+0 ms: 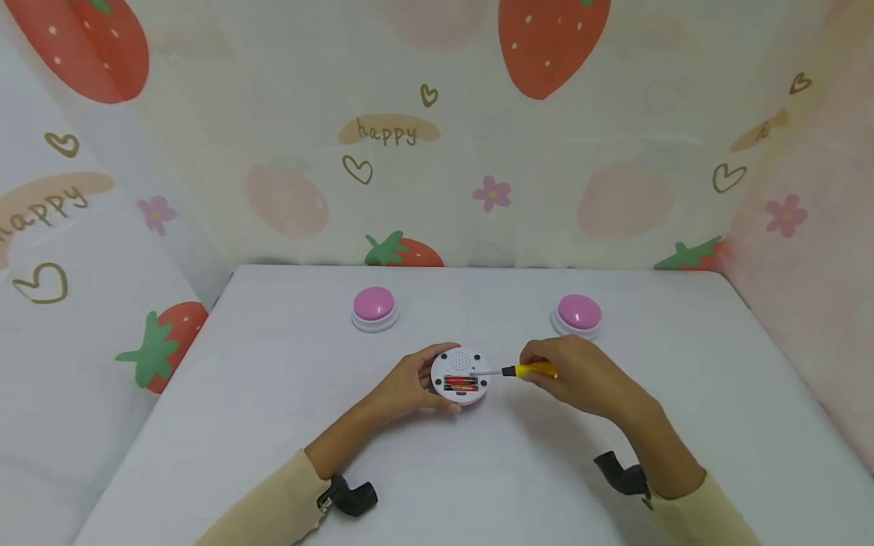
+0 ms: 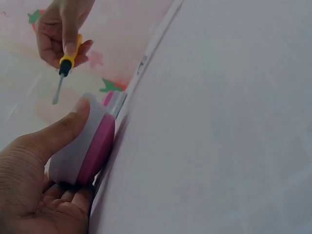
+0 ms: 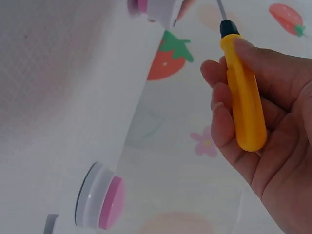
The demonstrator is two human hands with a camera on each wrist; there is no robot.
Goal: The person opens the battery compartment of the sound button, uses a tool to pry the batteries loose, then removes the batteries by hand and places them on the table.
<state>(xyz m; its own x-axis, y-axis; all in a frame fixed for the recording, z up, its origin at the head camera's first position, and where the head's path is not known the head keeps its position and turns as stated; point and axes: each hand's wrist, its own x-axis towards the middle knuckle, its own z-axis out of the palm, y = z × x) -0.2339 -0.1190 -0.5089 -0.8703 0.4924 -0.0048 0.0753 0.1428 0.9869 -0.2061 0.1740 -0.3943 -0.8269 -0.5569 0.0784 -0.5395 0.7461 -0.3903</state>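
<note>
Left hand (image 1: 410, 384) grips button (image 1: 459, 364), batteries (image 1: 460, 384) facing up; right hand (image 1: 580, 377) pinches screwdriver (image 1: 509, 371), shaft running sideways toward left hand, tip by batteries, contact unclear.

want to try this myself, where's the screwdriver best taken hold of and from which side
Probably the yellow handle of the screwdriver, coming from its rear end, the side away from the white device. The handle is much thicker than the metal shaft, and the right grip holds it there. The shaft points left toward the device, so fingers there would likely get in the way.
</note>
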